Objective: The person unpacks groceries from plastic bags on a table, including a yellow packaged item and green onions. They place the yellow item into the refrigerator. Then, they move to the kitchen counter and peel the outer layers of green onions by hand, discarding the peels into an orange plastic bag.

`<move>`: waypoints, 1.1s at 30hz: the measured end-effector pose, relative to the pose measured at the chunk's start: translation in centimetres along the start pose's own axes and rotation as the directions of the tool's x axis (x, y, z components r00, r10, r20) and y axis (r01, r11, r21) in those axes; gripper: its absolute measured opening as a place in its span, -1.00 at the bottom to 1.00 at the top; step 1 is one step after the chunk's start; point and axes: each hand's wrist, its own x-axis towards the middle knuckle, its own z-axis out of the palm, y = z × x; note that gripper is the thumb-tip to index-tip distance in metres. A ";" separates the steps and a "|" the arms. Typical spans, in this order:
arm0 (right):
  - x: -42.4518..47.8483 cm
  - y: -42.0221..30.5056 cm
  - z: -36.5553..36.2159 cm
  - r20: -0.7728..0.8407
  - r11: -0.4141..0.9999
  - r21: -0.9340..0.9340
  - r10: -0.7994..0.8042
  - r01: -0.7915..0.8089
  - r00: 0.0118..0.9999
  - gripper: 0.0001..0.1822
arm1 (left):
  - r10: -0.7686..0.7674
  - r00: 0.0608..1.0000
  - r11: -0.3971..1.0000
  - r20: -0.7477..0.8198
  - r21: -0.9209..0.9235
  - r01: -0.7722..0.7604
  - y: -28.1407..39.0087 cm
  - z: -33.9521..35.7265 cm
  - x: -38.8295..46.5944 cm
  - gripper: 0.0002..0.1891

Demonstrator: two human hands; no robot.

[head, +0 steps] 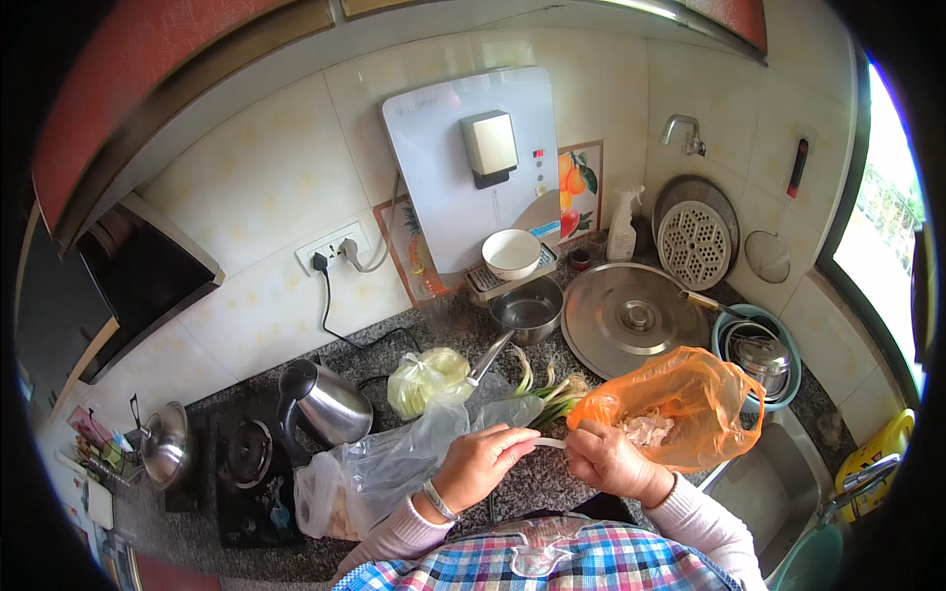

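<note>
My left hand (480,467) pinches one end of a thin white stalk (548,442), probably a spring onion's white part. My right hand (610,456) grips the other end, its fingers curled and hiding that tip. Just beyond my right hand, an orange plastic bag (684,384) stands with its mouth spread. Pale papery scraps (647,428) lie inside it. Behind the stalk, a bunch of spring onions (556,391) with roots attached rests on the granite counter. A clear plastic bag (399,462) with pale contents lies left of my left hand.
A steel kettle (336,406) and a bagged pale green vegetable (427,380) stand at left. Farther back are a saucepan (526,310), a large steel lid (632,318) and a white bowl (511,253). At right are a blue basin (791,384) holding pots and a steel sink (776,473).
</note>
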 end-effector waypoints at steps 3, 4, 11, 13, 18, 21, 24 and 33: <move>-0.1 -0.2 -0.3 0.016 0.994 0.107 0.035 -0.037 0.999 -0.93 | 0.005 0.998 0.998 0.056 -0.063 -0.002 0.4 -0.4 0.1 -0.79; -0.2 -0.2 -0.4 0.022 0.990 0.135 0.039 -0.041 0.999 -0.94 | -0.016 0.993 0.999 0.114 -0.041 0.021 0.5 -0.6 0.1 -0.77; -1.0 -0.2 -0.1 0.089 0.793 0.594 0.098 -0.132 0.991 -0.83 | -0.024 0.980 0.999 0.198 0.037 0.017 1.1 0.4 0.1 -0.80; -0.5 -1.3 0.6 0.102 0.597 0.770 0.235 -0.226 0.967 -0.75 | -0.013 0.986 0.999 0.165 -0.037 0.019 1.1 1.1 0.3 -0.84; -0.4 -0.2 2.0 0.265 0.352 0.854 0.338 -0.383 0.903 -0.76 | -0.267 0.953 0.790 0.146 -0.534 0.303 -0.4 0.4 0.1 -0.81; -0.4 -0.5 2.3 0.366 0.388 0.774 0.369 -0.500 0.854 -0.80 | -0.435 0.887 0.542 0.154 -0.742 0.394 0.3 -1.2 1.5 -0.73; -0.4 0.0 2.9 0.385 0.285 0.824 0.352 -0.490 0.853 -0.78 | -0.443 0.895 0.421 0.049 -0.870 0.256 -0.4 -2.7 2.3 -0.71; -0.8 0.9 3.7 0.483 0.220 0.804 0.302 -0.553 0.822 -0.73 | -0.461 0.886 0.151 -0.055 -0.988 0.017 -1.1 -5.3 3.1 -0.80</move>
